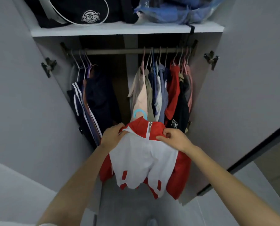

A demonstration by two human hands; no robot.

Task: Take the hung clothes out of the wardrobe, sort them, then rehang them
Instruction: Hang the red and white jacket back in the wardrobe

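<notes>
jacket point(144, 159) | left hand point(112, 135), right hand point(173, 138) grip shoulders | before wardrobe point(201, 75)

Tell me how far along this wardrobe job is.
Done, apparently: two groups hang on the rail, dark striped garments left, shirts and a red top right, a gap between. In hand: left hand and right hand grip the red and white jacket, on a blue hanger, below the rail. Left: hooking it on; whether sorting is finished, I cannot tell.
</notes>
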